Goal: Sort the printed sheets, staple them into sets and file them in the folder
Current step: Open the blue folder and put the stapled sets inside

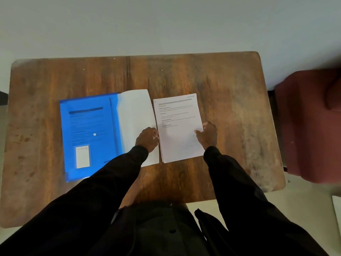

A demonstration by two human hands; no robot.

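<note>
On the worktop [230,85], printed sheets [177,124] lie beside the open blue folder [88,126]; left hand [147,138] and right hand [207,134] fingers seem to pinch the stack's side edges. Likely squaring it; sorting and stapling await.

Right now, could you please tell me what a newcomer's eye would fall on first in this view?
The bright blue folder lies open on the left half of the wooden table. Just right of it sits the stack of printed sheets, held at its side edges by the left hand and the right hand. A dark red chair stands beyond the table's right end.
</note>
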